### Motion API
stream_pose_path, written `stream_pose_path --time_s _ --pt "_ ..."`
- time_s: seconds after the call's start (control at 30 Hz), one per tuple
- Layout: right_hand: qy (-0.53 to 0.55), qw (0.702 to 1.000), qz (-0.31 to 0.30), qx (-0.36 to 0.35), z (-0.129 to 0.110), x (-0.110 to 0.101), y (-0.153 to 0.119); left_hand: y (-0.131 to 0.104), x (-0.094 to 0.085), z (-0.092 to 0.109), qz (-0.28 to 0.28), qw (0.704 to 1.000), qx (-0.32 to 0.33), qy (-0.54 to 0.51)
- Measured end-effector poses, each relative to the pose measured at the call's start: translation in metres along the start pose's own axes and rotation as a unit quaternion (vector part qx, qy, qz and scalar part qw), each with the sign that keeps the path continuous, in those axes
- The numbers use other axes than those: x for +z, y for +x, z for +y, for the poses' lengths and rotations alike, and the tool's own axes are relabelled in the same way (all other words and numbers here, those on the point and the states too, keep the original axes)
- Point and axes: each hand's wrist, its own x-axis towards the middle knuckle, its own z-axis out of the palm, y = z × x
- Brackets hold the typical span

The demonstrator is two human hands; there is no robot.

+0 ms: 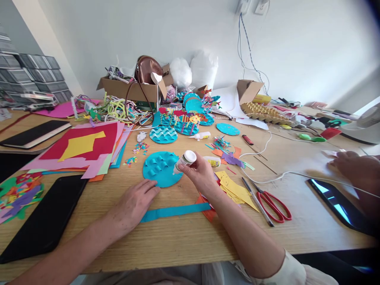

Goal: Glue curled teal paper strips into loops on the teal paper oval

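Observation:
A blue paper disc (pixel 162 179) with rows of curled paper strips glued across it lies on the table. My left hand (pixel 138 198) rests with its fingers stretched flat at the disc's lower edge. In my right hand (pixel 200 170) is a white glue bottle (pixel 187 158), tipped so its nozzle points down at the disc's right side; whether the tip touches the paper I cannot tell. Just below both hands lies a long blue paper strip (pixel 176 211). A second glue bottle (pixel 213 161) lies partly behind my right hand.
Red-handled scissors (pixel 273 204) and a craft knife (pixel 258 202) lie right of yellow paper scraps (pixel 237 188). Stacked coloured paper (pixel 77 144) and a black phone-like slab (pixel 49 215) sit left. A white cable (pixel 285 174) crosses the table toward another person's hand (pixel 347 164).

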Motion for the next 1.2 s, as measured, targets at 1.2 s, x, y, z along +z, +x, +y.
stream_pose_path --time_s 1.2 --pt "-0.104 0.994 0.02 -0.011 -0.002 -0.003 0.011 0.008 0.017 0.004 0.015 0.999 0.024 0.042"
